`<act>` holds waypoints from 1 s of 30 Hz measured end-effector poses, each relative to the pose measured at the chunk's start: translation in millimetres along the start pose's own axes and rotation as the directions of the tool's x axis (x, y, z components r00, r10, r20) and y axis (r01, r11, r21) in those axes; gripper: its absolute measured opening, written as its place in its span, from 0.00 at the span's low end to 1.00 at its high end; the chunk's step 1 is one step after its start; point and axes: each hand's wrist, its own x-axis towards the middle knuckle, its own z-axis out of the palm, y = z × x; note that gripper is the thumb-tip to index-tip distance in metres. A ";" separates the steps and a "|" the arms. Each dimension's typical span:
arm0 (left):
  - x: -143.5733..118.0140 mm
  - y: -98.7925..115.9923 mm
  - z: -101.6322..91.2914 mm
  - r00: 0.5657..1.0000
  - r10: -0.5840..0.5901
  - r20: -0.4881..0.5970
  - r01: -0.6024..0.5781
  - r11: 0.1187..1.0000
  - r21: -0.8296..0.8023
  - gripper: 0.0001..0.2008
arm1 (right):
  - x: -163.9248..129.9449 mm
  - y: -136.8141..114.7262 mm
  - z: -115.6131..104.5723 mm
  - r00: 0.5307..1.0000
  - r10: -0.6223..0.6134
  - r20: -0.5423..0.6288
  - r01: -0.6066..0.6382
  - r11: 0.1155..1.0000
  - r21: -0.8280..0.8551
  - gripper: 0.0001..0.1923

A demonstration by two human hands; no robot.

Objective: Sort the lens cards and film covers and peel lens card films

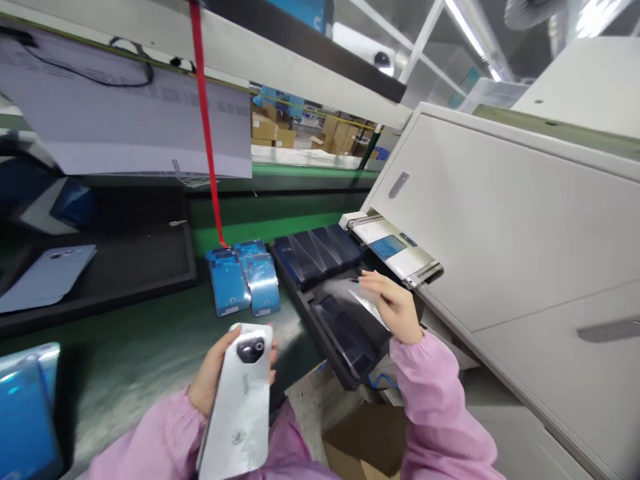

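Note:
My left hand (pixel 213 370) is wrapped round a white smartphone (pixel 243 407), its back with a dark camera block turned toward me. At the right, my right hand (pixel 393 303) is over a black tray (pixel 313 323), fingers together. From its fingertips a thin translucent film (pixel 340 290) stretches leftward, smeared by motion. Dark, film-wrapped pieces (pixel 320 253) fill the tray's far part, and another dark wrapped piece (pixel 345 333) lies in its near part. Several blue film sheets (pixel 230 283) lie on the green bench just left of the tray.
A metal fixture (pixel 395 247) with a blue panel juts from the white cabinet (pixel 525 220). On the left, a black tray (pixel 150 287) holds a pale phone-shaped panel (pixel 55 273). A red strap (pixel 205 120) hangs from the shelf. An open cardboard box (pixel 370 433) stands below.

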 end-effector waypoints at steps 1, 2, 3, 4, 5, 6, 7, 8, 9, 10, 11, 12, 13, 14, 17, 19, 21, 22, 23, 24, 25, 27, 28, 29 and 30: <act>4.8 -3.4 3.8 0.998 -0.052 0.036 0.052 0.999 -0.015 0.23 | -1.3 -18.9 4.7 0.976 -0.218 0.021 0.215 0.971 0.105 0.15; 9.3 -6.7 7.0 0.996 -0.075 0.056 0.078 0.996 -0.040 0.24 | -3.5 -38.1 12.1 0.918 -0.396 0.034 0.383 0.905 0.185 0.15; 13.3 -9.5 9.3 0.994 -0.090 0.064 0.093 0.994 -0.060 0.24 | -6.5 -56.7 21.3 0.847 -0.529 0.055 0.502 0.830 0.244 0.16; 16.7 -11.9 10.6 0.993 -0.097 0.064 0.102 0.992 -0.076 0.24 | -10.3 -73.7 31.3 0.780 -0.616 0.106 0.570 0.771 0.284 0.17; 19.2 -13.9 10.6 0.993 -0.097 0.062 0.102 0.991 -0.085 0.26 | -14.5 -88.3 40.9 0.732 -0.663 0.157 0.600 0.737 0.312 0.18; 21.1 -15.5 9.5 0.993 -0.100 0.066 0.106 0.991 -0.085 0.27 | -18.6 -99.9 49.1 0.700 -0.681 0.217 0.603 0.725 0.332 0.19; 22.2 -16.9 7.4 0.992 -0.102 0.078 0.109 0.991 -0.080 0.28 | -22.3 -107.9 55.0 0.682 -0.679 0.273 0.588 0.730 0.347 0.20; 22.8 -18.1 4.6 0.990 -0.104 0.096 0.112 0.991 -0.074 0.28 | -24.9 -112.0 58.1 0.672 -0.670 0.315 0.566 0.739 0.365 0.21; 22.8 -19.1 1.4 0.987 -0.103 0.121 0.111 0.992 -0.066 0.28 | -26.1 -112.0 58.3 0.665 -0.664 0.343 0.543 0.744 0.389 0.22; 22.3 -19.9 -1.9 0.984 -0.098 0.150 0.108 0.992 -0.059 0.27 | -25.6 -107.4 55.7 0.661 -0.662 0.353 0.522 0.743 0.418 0.23; 21.1 -20.4 -5.0 0.980 -0.087 0.178 0.098 0.994 -0.054 0.27 | -23.2 -98.2 51.0 0.678 -0.647 0.348 0.494 0.752 0.436 0.24; 19.2 -20.5 -7.7 0.977 -0.071 0.202 0.084 0.995 -0.052 0.27 | -19.0 -84.3 44.8 0.736 -0.590 0.332 0.443 0.791 0.422 0.23; 16.6 -19.9 -10.1 0.974 -0.052 0.222 0.065 0.996 -0.054 0.29 | -13.4 -66.0 38.2 0.822 -0.470 0.322 0.350 0.863 0.365 0.21; 13.4 -18.8 -12.2 0.972 -0.030 0.234 0.045 0.997 -0.057 0.30 | -7.2 -44.1 32.1 0.912 -0.282 0.298 0.204 0.942 0.267 0.19; 2.8 -12.4 -17.9 0.978 0.039 0.205 -0.027 0.998 -0.062 0.33 | 8.7 29.4 24.1 0.895 0.392 0.212 -0.367 0.918 -0.150 0.14; -2.4 -8.0 -21.6 0.986 0.065 0.155 -0.058 0.997 -0.053 0.32 | 12.6 70.6 28.2 0.832 0.511 0.217 -0.457 0.853 -0.252 0.16; -4.8 -5.5 -24.3 0.990 0.080 0.117 -0.075 0.996 -0.049 0.31 | 11.9 98.2 36.1 0.791 0.572 0.216 -0.494 0.806 -0.326 0.25; -5.1 -5.0 -25.0 0.991 0.085 0.105 -0.080 0.996 -0.049 0.31 | 10.9 107.0 40.0 0.773 0.597 0.215 -0.507 0.784 -0.358 0.30; -5.0 -4.9 -25.0 0.991 0.090 0.094 -0.085 0.995 -0.051 0.31 | 10.1 112.8 43.4 0.757 0.616 0.217 -0.514 0.767 -0.385 0.33; -4.6 -5.1 -24.4 0.992 0.096 0.085 -0.092 0.994 -0.051 0.31 | 9.9 116.4 46.0 0.743 0.630 0.225 -0.516 0.753 -0.408 0.36; -4.1 -5.3 -23.3 0.992 0.105 0.077 -0.101 0.994 -0.050 0.31 | 10.4 118.0 47.7 0.731 0.639 0.238 -0.512 0.745 -0.428 0.37; -3.1 -4.7 -20.1 0.991 0.125 0.057 -0.122 0.992 -0.042 0.32 | 13.5 117.1 48.2 0.721 0.637 0.273 -0.486 0.745 -0.457 0.33; -2.6 -3.6 -18.4 0.990 0.136 0.046 -0.135 0.990 -0.035 0.32 | 15.6 115.2 46.9 0.724 0.626 0.290 -0.464 0.753 -0.466 0.28; -2.2 -2.1 -16.7 0.988 0.152 0.034 -0.151 0.988 -0.028 0.32 | 17.7 112.6 44.3 0.733 0.610 0.302 -0.441 0.763 -0.472 0.21; -1.9 -0.1 -15.2 0.985 0.172 0.021 -0.171 0.985 -0.017 0.32 | 19.6 109.3 40.1 0.745 0.594 0.305 -0.419 0.772 -0.478 0.15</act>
